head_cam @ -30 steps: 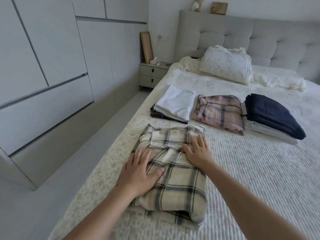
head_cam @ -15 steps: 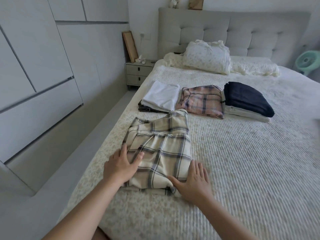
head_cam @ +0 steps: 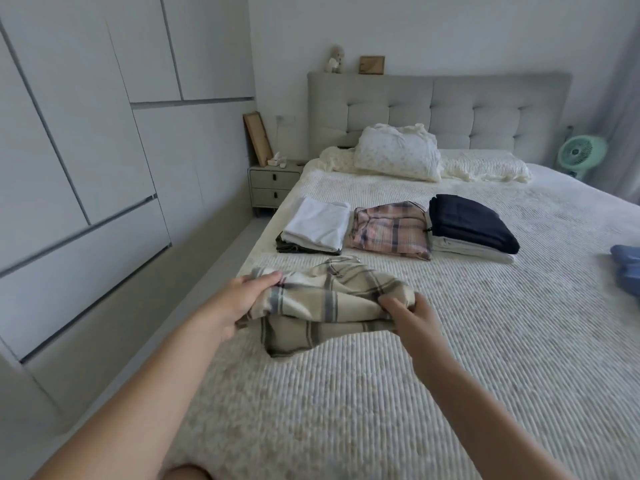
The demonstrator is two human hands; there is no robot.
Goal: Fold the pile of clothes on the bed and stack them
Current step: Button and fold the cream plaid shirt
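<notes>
A folded cream plaid garment [head_cam: 329,299] is lifted a little off the bed [head_cam: 450,358], its near fold sagging. My left hand [head_cam: 242,299] grips its left edge and my right hand [head_cam: 412,317] grips its right edge. Behind it lie three folded piles in a row: a white garment on a dark one [head_cam: 317,225], a pink plaid garment [head_cam: 389,226], and a navy garment on white ones [head_cam: 467,225]. A blue garment [head_cam: 627,268] pokes in at the right edge.
Pillows [head_cam: 398,155] lie against the grey headboard [head_cam: 450,109]. A nightstand [head_cam: 273,183] stands left of the bed beside white wardrobe doors [head_cam: 86,168]. A green fan [head_cam: 581,155] sits at the far right. The bed's left edge runs close to my left hand.
My hands went from pressing flat on the plaid garment to its near end, then gripped its two sides and raised it off the bed. The view tilted up and right.
</notes>
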